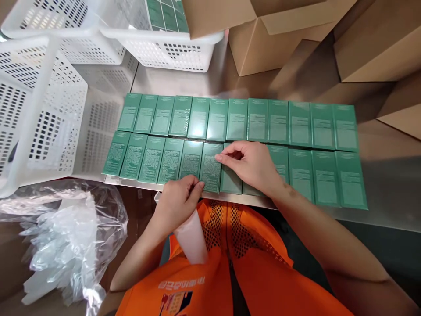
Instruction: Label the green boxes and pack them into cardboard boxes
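Both hands work one green box (210, 169): right hand (251, 164) pinches its far corner, left hand (179, 199) pinches a white strip (192, 239) at the near edge; keep the box square in its row.

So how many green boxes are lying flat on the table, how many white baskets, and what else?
Flat green cardboard boxes on the metal table: 24
White plastic lattice baskets: 3
White paper strip in the left hand: 1
Total: 28
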Tool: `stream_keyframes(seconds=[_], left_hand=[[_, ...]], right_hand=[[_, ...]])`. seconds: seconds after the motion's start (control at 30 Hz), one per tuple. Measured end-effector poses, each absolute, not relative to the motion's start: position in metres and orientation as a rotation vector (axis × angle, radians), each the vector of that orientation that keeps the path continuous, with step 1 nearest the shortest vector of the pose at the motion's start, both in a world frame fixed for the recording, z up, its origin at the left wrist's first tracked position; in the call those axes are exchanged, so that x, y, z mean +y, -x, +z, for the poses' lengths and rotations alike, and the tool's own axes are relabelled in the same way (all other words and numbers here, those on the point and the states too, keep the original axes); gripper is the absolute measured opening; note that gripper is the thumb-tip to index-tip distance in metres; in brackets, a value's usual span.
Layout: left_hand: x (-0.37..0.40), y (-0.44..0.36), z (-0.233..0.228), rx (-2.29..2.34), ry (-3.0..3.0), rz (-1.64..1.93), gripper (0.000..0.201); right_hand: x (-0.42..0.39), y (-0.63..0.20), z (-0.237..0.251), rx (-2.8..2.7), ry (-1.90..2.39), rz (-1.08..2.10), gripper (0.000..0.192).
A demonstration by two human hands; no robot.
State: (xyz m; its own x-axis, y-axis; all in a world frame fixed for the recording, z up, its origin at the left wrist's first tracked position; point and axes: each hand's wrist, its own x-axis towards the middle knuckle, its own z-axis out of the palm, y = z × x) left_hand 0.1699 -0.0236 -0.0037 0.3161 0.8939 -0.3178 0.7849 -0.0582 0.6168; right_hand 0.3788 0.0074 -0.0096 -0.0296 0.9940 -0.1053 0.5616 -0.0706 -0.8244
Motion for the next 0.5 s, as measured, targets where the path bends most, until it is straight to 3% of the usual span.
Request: stream_keyframes(seconds=[0.5], left_hand=[[-0.0228, -0.1743, -0.0030, 1.546, -1.901, 0.050, 0.030]], right_hand=[[0.0023, -0.3722, -0.0181, -1.772, 1.766, 0.806, 0.018]])
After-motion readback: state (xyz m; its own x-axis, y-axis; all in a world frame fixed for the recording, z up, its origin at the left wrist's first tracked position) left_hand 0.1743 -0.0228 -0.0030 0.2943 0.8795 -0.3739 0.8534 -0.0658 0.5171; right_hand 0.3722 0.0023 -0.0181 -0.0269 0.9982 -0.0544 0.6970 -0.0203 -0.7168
